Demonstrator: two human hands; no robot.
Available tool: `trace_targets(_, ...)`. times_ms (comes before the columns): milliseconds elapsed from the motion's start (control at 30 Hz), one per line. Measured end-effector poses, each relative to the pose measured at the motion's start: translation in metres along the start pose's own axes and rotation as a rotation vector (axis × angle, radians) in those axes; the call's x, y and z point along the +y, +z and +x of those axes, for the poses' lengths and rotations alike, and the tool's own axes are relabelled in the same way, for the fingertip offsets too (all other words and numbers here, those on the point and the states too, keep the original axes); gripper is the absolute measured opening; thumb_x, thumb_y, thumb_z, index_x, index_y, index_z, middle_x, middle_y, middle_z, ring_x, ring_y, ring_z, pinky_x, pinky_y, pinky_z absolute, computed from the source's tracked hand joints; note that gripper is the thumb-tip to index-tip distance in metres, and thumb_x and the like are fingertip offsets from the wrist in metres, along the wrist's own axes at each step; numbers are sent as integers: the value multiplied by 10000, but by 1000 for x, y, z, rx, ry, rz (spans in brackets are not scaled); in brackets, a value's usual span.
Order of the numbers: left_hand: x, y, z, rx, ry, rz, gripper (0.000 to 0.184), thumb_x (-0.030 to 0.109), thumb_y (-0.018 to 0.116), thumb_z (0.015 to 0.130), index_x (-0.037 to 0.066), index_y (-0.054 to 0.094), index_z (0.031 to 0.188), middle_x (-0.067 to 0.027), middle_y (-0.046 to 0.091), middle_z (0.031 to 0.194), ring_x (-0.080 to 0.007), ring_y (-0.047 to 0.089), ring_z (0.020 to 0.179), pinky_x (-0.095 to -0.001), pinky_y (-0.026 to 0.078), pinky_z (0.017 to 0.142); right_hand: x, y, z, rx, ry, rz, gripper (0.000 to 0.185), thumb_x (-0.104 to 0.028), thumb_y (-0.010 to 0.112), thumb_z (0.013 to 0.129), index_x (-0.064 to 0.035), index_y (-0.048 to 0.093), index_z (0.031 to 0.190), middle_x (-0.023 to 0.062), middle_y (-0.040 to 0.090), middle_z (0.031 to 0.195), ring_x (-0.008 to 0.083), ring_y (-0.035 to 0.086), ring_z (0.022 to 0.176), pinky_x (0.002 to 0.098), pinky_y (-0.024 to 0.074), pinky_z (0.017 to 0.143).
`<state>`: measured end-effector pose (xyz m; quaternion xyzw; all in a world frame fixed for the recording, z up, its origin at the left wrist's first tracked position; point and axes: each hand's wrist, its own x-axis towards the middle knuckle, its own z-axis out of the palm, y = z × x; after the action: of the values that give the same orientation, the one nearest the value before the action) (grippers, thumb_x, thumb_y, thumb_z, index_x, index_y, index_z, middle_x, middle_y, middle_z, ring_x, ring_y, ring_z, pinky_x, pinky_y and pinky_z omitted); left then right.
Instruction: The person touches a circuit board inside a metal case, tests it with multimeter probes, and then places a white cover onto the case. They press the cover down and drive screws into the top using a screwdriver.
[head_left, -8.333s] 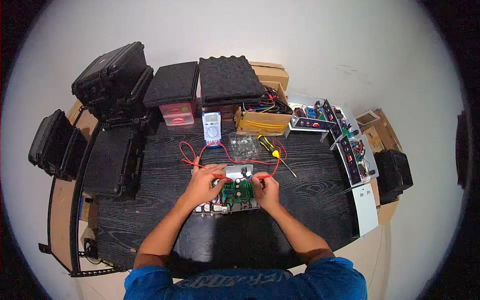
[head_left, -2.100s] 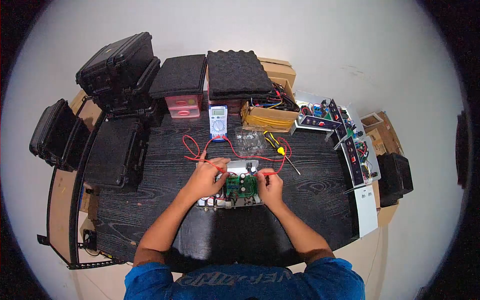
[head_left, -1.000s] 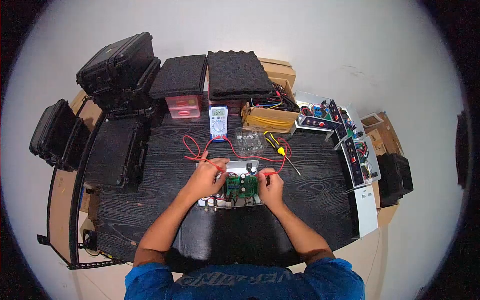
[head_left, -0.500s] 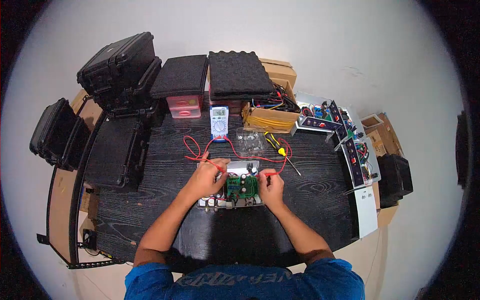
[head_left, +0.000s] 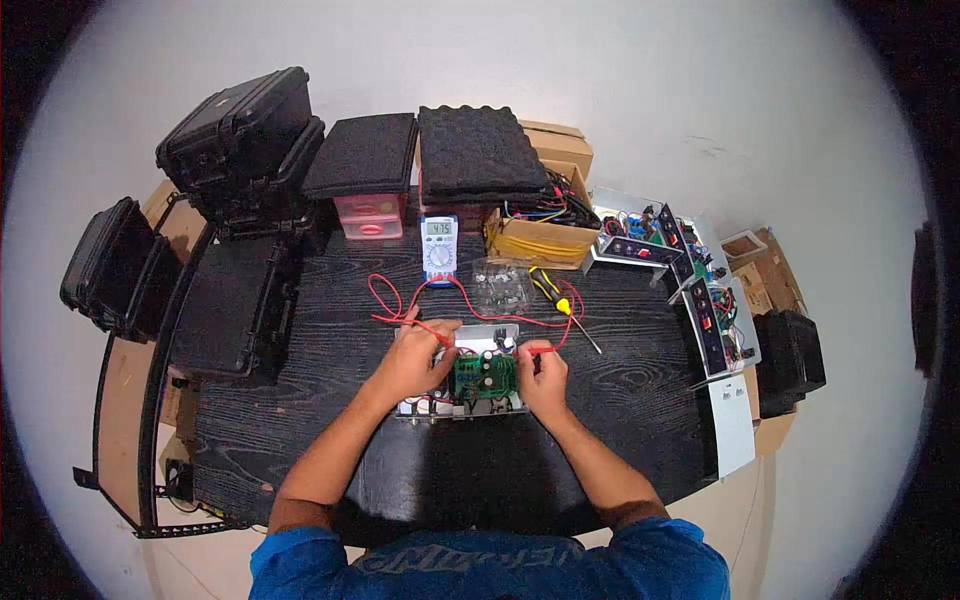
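On the dark table in front of me lies an open metal case [head_left: 410, 408] with a green circuit board [head_left: 470, 378] inside. My left hand [head_left: 410, 358] is closed round a red test probe [head_left: 441, 338] at the case's left side. At the right side, my right hand [head_left: 543, 380] pinches another red test probe [head_left: 538, 350]. The probe tips are too small to make out, so I cannot tell exactly what they touch. Red leads run from both probes to a multimeter [head_left: 439, 256], whose display reads about 475.
Right of the multimeter are a clear plastic box [head_left: 500, 287] of small parts and a yellow-black screwdriver [head_left: 550, 290]. Behind stand foam-topped drawers [head_left: 368, 215] and a cardboard box [head_left: 540, 240] of cables. Black cases [head_left: 235, 305] line the left; opened electronics units [head_left: 705, 320] stand right.
The multimeter reading has gone from about 469 to about 475. Both hands keep their places at the case, and the view has shifted very slightly.
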<state>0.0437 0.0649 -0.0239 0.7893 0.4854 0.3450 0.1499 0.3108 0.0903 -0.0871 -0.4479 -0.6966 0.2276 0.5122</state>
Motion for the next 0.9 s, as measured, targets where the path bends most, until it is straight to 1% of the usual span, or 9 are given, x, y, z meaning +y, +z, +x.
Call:
trace_targets(133,-4,2,-1,-10,-9,-9,103,147,706,954,87,622,962,-151,727,1284,-335,652,1289,-701,224,1228,-5,-1,1,10,25,18,80,-115,657,1014,-35,657,1023,92,629,785,195,582,652,352,469,617)
trace_targets(333,-1,-2,1,-5,-1,4,95,143,712,948,88,635,962,-154,734,1266,-339,661,1272,-693,264,1214,1,1,0,0,24,8,85,-121,664,1011,-37,657,1021,84,611,771,203,563,643,361,464,622)
trace_targets(633,0,2,-1,30,9,31,109,142,732,943,90,637,957,-129,747,1167,-330,673,1256,-676,301,1199,2,1,0,-3,29,32,91,-127,670,1010,-38,662,1024,75,601,768,182,550,652,347,459,620)
trace_targets(800,0,0,0,27,17,29,114,144,734,944,89,635,956,-130,748,1176,-328,675,1251,-671,306,1199,-2,0,0,-4,32,43,98,-129,671,1010,-32,662,1019,68,597,768,167,543,655,344,460,621)
trace_targets(900,1,0,0,34,20,20,116,145,734,946,89,633,957,-132,746,1192,-330,674,1251,-666,315,1195,-1,0,0,-13,32,45,103,-132,670,1010,-29,661,1018,75,604,772,176,553,656,345,466,626)
